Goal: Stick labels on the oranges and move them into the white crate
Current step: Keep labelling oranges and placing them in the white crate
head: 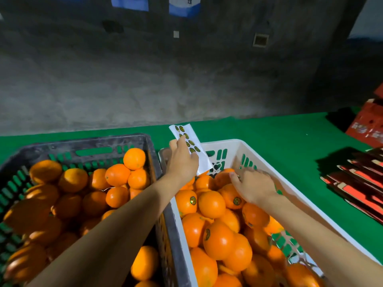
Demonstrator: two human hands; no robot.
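Green worktop (290, 137), dark crate (93, 139) at nine o'clock, white crate (269, 162) at three. My left hand (182, 160) pinches the label sheet (192, 139); right hand (256, 186) lies palm-down on oranges (211, 204) in the white crate, grip unclear. I'd settle fruit gently, sticker upward.

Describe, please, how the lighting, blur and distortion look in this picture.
Head view: oranges in the white crate are brightly lit with small glints; the dark crate's near oranges are dim and smeared; the right hand is slightly blurred; the wide lens splays both crates outward.
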